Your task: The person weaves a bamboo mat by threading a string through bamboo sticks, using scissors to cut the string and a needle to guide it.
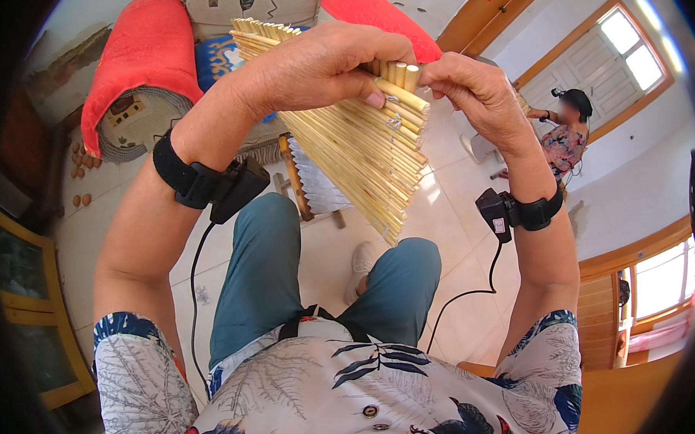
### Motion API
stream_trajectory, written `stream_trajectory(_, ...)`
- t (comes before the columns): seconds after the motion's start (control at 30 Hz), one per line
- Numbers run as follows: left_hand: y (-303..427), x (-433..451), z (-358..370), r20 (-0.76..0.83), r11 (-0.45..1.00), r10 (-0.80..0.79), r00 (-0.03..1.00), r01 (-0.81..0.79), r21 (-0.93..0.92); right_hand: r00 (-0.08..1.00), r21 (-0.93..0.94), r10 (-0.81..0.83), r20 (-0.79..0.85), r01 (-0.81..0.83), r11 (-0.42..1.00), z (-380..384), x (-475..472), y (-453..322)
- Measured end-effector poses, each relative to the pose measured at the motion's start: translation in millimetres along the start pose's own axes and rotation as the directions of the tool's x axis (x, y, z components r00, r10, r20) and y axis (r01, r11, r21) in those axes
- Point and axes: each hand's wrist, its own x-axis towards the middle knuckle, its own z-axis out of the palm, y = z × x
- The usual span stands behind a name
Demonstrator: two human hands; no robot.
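Note:
A mat of straw-coloured reed stalks (351,154), bound in rows with thin string, hangs in front of me above my knees. My left hand (342,62) grips its folded upper part, the thumb pressed on the stalks near their cut ends. Several stalk ends (403,74) stick up between my two hands. Beside them, my right hand (472,92) has its thumb and fingers pinched together at the mat's right edge. A thin pale thread (446,120), hard to make out, trails from those fingers. Small twisted string ties (394,122) show along the stalks' right ends.
A low wooden-framed stool (296,178) stands beneath the mat. Ahead is a sofa with red covers (141,63) and a blue cushion (213,61). Eggs or similar round brown things (80,160) lie on the tiled floor at left. Another person (568,134) sits at right. Cables (462,293) run from both wrist devices.

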Motion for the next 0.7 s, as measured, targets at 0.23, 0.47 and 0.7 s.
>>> stream_trajectory(0.23, 10, -7, 6, -0.056, 0.997, 0.041, 0.998, -0.037, 0.073, 0.997, -0.066, -0.065, 0.051, 0.068, 0.995, 0, -1, -6)
stream_trajectory(0.47, 9, -14, 11, -0.12, 0.997, 0.077, 0.99, -0.073, 0.039, 0.992, -0.106, -0.066, 0.106, 0.077, 0.991, 1, -2, -16)
stream_trajectory(0.7, -3, -20, 23, -0.191, 0.955, 0.181, 0.965, -0.126, 0.268, 0.991, -0.163, 0.02, 0.134, 0.002, 0.987, -9, -6, -18)
